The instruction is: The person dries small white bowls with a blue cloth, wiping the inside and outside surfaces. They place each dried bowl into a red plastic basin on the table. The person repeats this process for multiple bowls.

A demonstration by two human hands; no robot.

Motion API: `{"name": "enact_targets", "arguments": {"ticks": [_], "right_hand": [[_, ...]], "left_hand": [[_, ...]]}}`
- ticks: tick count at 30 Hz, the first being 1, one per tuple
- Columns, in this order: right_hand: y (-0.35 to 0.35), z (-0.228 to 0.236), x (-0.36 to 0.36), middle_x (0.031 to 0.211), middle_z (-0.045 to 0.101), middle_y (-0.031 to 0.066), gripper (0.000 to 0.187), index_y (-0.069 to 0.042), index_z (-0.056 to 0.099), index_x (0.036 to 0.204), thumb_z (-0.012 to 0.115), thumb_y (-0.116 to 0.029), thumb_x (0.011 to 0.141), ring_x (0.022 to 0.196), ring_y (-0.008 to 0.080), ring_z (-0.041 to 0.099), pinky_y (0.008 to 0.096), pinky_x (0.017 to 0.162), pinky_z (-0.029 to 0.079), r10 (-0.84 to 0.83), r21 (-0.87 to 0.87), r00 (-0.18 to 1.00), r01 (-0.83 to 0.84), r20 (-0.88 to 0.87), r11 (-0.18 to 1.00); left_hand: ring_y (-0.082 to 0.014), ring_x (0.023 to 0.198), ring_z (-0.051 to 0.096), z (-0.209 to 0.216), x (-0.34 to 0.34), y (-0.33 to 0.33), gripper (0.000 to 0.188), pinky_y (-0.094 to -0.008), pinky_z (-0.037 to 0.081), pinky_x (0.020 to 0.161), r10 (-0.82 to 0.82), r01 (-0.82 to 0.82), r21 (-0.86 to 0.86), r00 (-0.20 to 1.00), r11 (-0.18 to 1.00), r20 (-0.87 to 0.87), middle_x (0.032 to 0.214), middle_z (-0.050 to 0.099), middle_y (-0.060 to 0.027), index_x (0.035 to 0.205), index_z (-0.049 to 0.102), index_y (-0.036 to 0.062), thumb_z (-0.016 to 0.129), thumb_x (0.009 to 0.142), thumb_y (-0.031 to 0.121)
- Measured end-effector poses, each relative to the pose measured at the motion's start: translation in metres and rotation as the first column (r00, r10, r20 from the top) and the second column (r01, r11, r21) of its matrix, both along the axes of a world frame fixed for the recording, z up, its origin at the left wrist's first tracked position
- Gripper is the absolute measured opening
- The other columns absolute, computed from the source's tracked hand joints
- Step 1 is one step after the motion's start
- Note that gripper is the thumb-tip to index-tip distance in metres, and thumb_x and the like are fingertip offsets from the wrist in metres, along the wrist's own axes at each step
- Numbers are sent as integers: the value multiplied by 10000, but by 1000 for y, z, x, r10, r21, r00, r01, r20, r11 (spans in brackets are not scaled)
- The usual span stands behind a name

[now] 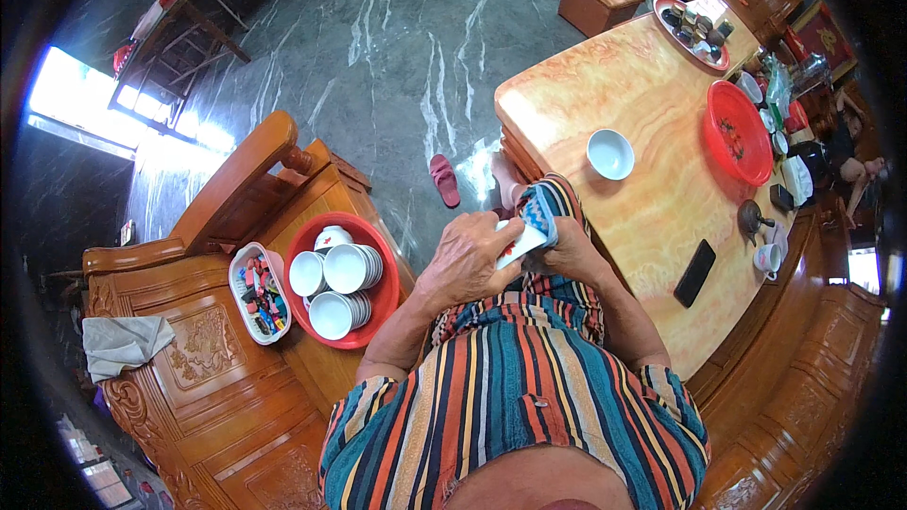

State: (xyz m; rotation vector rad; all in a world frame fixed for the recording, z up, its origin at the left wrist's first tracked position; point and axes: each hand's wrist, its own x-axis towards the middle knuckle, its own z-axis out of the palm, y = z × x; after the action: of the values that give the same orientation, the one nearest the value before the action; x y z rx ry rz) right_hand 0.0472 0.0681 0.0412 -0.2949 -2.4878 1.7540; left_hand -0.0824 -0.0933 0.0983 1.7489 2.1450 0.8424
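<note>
Over my lap, my left hand (470,260) is closed on a white bowl (521,242) with a red pattern, seen side-on and partly covered by my fingers. My right hand (573,251) grips a blue-and-white zigzag cloth (539,212), which is pressed against the bowl's far side. The fingers of that hand are partly hidden behind the cloth and bowl. To the left, a red basin (385,314) on the wooden bench holds stacks of small white bowls (346,267). On the table at right sits a single white bowl (610,154).
A white basket (242,276) of small coloured items sits beside the red basin. The marble-topped table (576,85) carries a black phone (694,273), a red bowl (746,165), a tray (668,6) of small dark items and a cup (766,259). One pink slipper (444,180) lies on the floor.
</note>
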Motion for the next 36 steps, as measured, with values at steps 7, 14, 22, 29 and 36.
{"name": "enact_targets", "arguments": {"ticks": [7,14,22,29,36], "right_hand": [[-6,-5,-2,852,674,139,222,-20,629,969,707,-106,779,779,220,660,328,698,501,-98,17,991,100,-91,995],[-21,-19,-22,1117,594,35,303,-38,554,1184,622,-87,893,999,128,561,273,869,467,-468,-776,883,288,-11,561],[-11,-17,-17,1191,558,32,473,-62,465,1294,660,-80,863,1086,140,528,294,946,438,-359,-657,933,258,-20,708],[5,-20,-2,987,651,61,257,-44,589,1104,637,-50,852,912,139,594,298,818,479,-268,-281,960,237,-77,930],[8,12,0,912,662,144,255,-57,627,963,717,-131,737,836,330,644,373,710,517,-53,251,992,81,-117,965]], "left_hand": [[-323,870,603,-3,-1,5,503,-401,458,788,87,-109,170,987,979,135,932,620,-165,1135,550,37,716,710,249],[-292,1099,535,-22,4,19,656,-366,418,946,170,-338,338,882,878,440,1176,512,-190,1297,416,10,729,741,166],[-389,1065,541,-28,14,23,632,-412,431,911,139,-290,427,926,856,350,1169,505,-245,1327,363,13,601,744,-42],[-421,1053,540,-12,1,8,595,-429,426,914,72,-110,126,958,986,277,1154,526,-240,1284,389,20,580,720,-4],[-425,1005,563,-6,-2,7,686,-463,435,870,-10,15,-20,976,1000,219,1064,565,-274,1349,336,21,590,732,181]]}}
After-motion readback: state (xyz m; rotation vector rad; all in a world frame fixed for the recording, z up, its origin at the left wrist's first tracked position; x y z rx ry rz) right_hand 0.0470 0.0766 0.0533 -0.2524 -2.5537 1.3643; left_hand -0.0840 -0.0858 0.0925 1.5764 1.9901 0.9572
